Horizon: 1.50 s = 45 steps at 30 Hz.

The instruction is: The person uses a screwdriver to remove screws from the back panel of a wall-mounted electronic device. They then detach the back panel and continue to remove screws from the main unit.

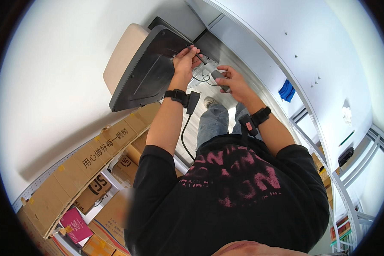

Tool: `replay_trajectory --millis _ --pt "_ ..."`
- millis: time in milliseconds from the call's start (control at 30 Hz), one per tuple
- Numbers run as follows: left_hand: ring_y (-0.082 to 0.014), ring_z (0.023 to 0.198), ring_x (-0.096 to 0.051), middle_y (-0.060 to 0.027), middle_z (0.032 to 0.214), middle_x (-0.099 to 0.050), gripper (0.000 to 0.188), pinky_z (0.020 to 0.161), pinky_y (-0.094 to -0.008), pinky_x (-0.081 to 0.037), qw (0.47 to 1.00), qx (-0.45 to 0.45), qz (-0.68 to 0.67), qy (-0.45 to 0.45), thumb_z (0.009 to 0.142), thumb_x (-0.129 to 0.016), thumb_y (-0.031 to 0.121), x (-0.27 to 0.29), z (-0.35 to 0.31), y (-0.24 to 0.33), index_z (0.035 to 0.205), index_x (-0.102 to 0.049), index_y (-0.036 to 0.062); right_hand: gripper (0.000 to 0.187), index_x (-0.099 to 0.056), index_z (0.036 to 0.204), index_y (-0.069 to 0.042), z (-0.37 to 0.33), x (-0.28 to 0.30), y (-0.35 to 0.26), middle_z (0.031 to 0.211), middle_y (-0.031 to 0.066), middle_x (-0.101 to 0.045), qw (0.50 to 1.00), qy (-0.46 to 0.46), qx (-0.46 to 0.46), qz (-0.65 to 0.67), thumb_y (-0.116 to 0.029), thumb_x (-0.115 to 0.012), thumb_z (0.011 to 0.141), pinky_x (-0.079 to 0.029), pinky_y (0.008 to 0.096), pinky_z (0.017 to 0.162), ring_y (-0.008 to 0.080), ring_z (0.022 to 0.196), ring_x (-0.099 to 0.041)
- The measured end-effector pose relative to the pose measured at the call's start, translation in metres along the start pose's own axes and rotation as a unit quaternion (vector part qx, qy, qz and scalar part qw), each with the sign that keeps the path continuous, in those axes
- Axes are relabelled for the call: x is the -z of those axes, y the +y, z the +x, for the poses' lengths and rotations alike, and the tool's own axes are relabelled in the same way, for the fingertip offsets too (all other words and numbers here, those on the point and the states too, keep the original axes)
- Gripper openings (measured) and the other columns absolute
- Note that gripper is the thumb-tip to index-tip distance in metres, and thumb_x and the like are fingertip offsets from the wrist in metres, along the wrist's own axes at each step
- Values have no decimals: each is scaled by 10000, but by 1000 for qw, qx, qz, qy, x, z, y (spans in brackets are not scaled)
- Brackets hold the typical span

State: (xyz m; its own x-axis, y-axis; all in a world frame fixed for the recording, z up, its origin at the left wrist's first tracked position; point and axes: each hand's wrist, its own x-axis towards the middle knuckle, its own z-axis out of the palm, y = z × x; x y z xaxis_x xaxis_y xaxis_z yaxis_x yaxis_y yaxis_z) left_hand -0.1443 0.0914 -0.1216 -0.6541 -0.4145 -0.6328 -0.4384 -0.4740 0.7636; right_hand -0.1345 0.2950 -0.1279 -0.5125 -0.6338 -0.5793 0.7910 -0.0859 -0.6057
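A black panel (151,70) with a beige padded piece (126,55) behind it, like a chair part seen from its underside, stands tilted before me at the upper left. My left hand (184,64) is at the panel's right edge, its thumb and fingers pinched together; what lies between them is hidden. In my right hand (234,83) is a screwdriver (219,78) with a thick grey handle. Its thin dark shaft slants up and left to my left fingertips at the panel's edge. Beside the handle hangs a thin dark looped cable (204,78).
Cardboard boxes (111,213) fill a shelf at the lower left, with a long carton strip (89,160) along its edge and a pink box (76,225) among them. A white board (260,47) with a metal frame and a blue cloth (286,91) rises on the right.
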Motion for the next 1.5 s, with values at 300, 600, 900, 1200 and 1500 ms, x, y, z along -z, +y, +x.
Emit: replay_trajectory --millis 300,600,900,1200,1500 --pt "-147 745 -655 -53 907 -665 138 616 -253 -533 1000 -7 8 9 887 -601 122 1 1 -3 1017 -580 81 331 -467 1230 -95 -2 1 -10 951 78 -617 993 -51 -66 84 -199 -491 916 -456 244 542 154 768 -620" --pt "-187 767 -664 -90 960 -664 147 652 -285 -547 999 -12 -26 -36 918 -539 123 5 2 -5 1053 -554 66 285 -515 1197 -113 2 5 1 932 68 -609 1000 -1 -5 -4 -164 -483 918 -413 217 475 119 699 -581" --pt "-270 857 -664 -140 994 -643 288 700 -330 -562 995 7 -64 -76 994 -334 241 13 2 -4 1108 -506 40 291 -526 1184 -121 -5 7 1 928 55 -592 1000 7 4 -28 -140 -488 896 -413 222 485 112 706 -570" --pt "-277 812 -674 -162 930 -648 212 637 -327 -571 994 -39 -28 -94 996 -366 242 -9 -18 -7 1044 -494 80 309 -527 1179 -69 -30 28 1 931 86 -588 999 16 31 -33 -120 -483 878 -413 222 456 131 680 -583" --pt "-209 784 -661 -105 921 -655 135 633 -303 -556 962 -87 29 -257 969 -444 169 -112 -68 -10 983 -539 74 311 -536 1128 -29 -125 90 -14 885 141 -605 986 61 125 91 -70 -461 828 -415 223 414 148 617 -579"
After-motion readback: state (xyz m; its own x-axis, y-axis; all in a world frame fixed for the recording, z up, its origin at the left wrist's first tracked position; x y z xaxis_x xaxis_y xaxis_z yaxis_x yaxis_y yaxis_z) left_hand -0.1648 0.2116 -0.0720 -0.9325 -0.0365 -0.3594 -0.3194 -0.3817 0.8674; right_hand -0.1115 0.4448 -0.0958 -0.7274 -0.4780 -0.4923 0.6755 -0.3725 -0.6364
